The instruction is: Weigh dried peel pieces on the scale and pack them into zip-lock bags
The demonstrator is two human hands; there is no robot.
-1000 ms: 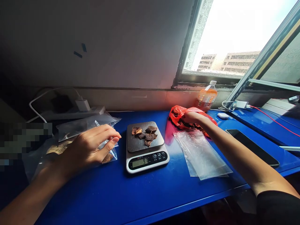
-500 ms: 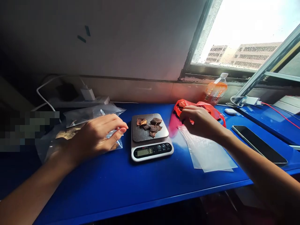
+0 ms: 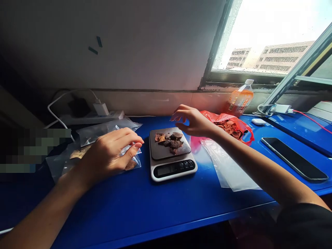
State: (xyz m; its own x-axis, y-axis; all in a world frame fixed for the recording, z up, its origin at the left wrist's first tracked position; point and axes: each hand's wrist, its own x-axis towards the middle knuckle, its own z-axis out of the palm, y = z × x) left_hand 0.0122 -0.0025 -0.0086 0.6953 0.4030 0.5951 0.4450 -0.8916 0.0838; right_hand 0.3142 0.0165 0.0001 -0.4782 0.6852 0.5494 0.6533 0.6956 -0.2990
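Note:
A white kitchen scale (image 3: 173, 173) with a metal plate stands on the blue desk, and several dark dried slices (image 3: 173, 141) lie on that plate. No figure can be read on its display. Above the plate's far right corner is my right hand (image 3: 188, 119), its fingers apart and nothing visible in them. My left hand (image 3: 114, 150) hovers left of the scale, loosely curled with a gap between thumb and fingers, holding nothing I can see. Partly hidden behind it are clear plastic bags (image 3: 89, 133) with pale and brown pieces. A red plastic bag (image 3: 250, 136) lies open, full of reddish-brown dried slices (image 3: 230, 128).
Flat clear bags (image 3: 230, 173) lie right of the scale. Farther right are a phone (image 3: 293, 158) and a white earbud case (image 3: 258, 121). An orange drink bottle (image 3: 240, 98) stands by the wall. A power strip (image 3: 114, 116) with white cables sits at the back left.
My right hand has moved left from the red bag to above the scale, and its fingers have opened. The slices in the bag now show. The display's figures no longer show. My left hand keeps its pose.

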